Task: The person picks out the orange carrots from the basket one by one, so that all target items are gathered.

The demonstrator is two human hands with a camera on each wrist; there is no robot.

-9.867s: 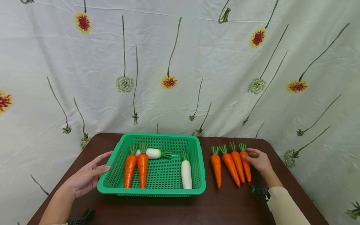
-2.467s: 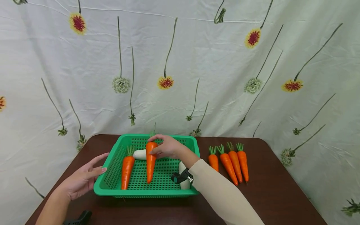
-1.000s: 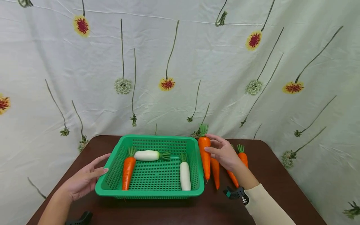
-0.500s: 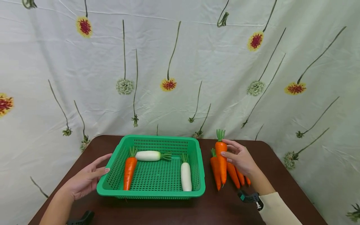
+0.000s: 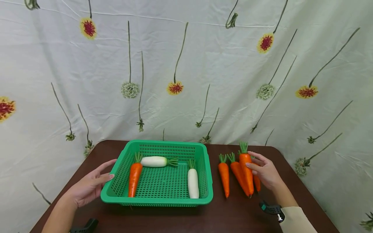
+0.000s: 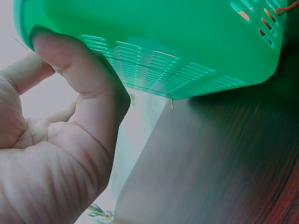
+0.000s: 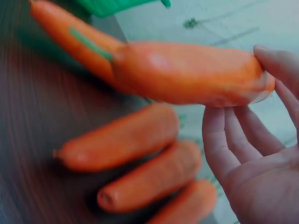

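In the head view, my right hand [image 5: 263, 170] grips an orange carrot [image 5: 246, 170] between thumb and fingers, leafy end away from me. The carrot is above several loose carrots [image 5: 224, 178] right of a green basket [image 5: 208, 181], partly covering them. The right wrist view has the held carrot [image 7: 187, 74] blurred over the loose carrots [image 7: 121, 140]. My left hand [image 5: 88, 187] pinches the basket's left rim; the left wrist view shows the thumb [image 6: 70, 60] against it. Inside the basket are one carrot [image 5: 135, 179] and two white radishes [image 5: 154, 161], one crosswise, one lengthwise at right [image 5: 193, 183].
A dark brown table [image 5: 175, 220] bears the basket and carrots. Directly behind the table hangs a pale curtain [image 5: 233, 64] printed with flowers. Black straps with small devices [image 5: 272, 208] sit on my wrists.
Two carrots were in the basket; my right hand has lifted one out and carried it rightward over the loose carrots. My left hand has stayed at the basket rim.
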